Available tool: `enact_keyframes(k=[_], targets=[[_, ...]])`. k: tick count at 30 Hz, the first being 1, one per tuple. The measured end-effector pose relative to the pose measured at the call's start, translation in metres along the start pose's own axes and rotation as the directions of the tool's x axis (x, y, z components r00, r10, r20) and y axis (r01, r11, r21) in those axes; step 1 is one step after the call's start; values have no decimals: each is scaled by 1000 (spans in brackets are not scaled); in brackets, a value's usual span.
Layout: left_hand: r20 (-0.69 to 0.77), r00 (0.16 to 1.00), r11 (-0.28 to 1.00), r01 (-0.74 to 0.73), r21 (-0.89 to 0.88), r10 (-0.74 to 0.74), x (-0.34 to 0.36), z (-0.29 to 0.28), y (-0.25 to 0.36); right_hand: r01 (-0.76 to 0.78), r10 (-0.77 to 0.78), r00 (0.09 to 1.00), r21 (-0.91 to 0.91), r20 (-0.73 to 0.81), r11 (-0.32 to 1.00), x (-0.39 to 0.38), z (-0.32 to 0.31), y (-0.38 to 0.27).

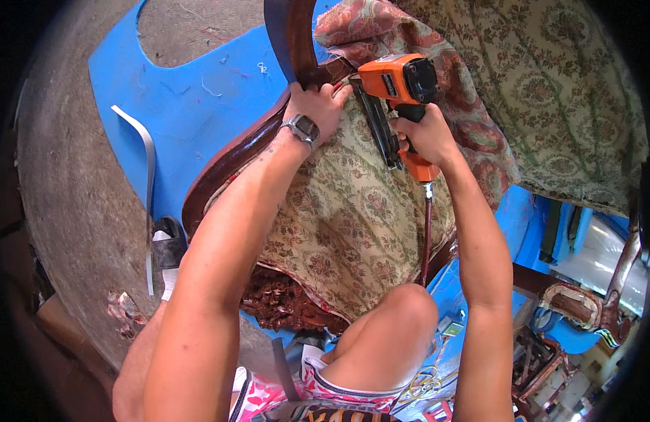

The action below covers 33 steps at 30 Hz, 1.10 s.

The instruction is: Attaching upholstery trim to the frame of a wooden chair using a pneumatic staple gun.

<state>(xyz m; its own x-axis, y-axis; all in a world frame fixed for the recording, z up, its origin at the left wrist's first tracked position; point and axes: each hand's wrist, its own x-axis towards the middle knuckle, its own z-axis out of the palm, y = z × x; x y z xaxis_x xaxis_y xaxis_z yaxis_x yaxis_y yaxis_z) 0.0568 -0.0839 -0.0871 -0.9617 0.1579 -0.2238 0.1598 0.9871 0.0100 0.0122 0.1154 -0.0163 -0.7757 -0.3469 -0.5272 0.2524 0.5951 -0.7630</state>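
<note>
On a blue sheet [198,105] over concrete floor [65,190], chair [233,151] fabric [346,204] is pressed by the left hand [316,105], fingers flat, while a stapler [398,88] is gripped in the right hand [427,135] at the fabric's edge.

At my nine o'clock a grey strip [147,162] lies across the blue sheet [191,91]; black sandal [169,243] below.

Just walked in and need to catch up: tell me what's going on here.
A person is working on a dark carved wooden chair frame lying on blue sheeting. The left hand presses the floral patterned upholstery fabric against the frame's edge. The right hand grips an orange pneumatic staple gun, its nose at the fabric beside the left fingers. A dark red air hose hangs from the gun's handle.
</note>
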Motion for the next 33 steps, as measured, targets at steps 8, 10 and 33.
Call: enact_keyframes(k=[8, 10, 33], targets=[[11, 1000, 1000, -1, -19, 1, -4, 1, -1, 24, -25, 999, -62, -23, 998, -3, 0, 1], [9, 1000, 999, 5, -37, -5, -1, -1, 0, 12, -13, 1000, -45, -17, 999, -1, -4, 10], [-81, 996, 999, 45, -11, -46, -37, 3, 3, 30, -30, 1000, 20, -7, 999, 5, -5, 10]])
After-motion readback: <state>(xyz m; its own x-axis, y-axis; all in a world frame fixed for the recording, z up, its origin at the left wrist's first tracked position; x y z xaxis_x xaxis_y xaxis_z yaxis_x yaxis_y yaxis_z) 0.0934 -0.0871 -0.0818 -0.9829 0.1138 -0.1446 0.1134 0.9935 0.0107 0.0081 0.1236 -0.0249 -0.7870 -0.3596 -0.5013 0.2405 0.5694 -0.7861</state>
